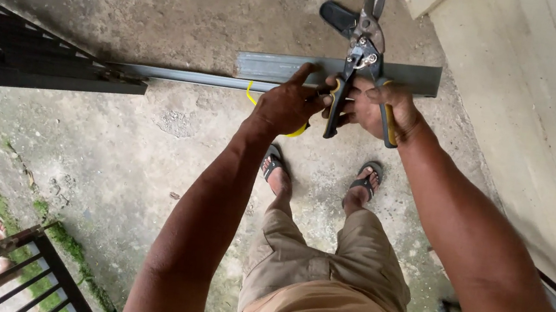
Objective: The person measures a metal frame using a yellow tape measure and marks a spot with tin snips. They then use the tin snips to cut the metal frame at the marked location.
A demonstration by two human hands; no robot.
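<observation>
Your right hand (388,110) is clenched on the yellow-grey handles of the tin snips (362,60), and your left hand (288,104) grips the metal channel (289,68) lying on the concrete floor (169,6) near the wall. It looks a thin, stiff, sharp-edged strip, likely light, so hold it by the flat face close beside the blades.

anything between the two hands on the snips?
Head view: only the snips' dark handle lies between the left hand and the right hand. The right hand grips the yellow-edged handle, above the metal channel.
</observation>
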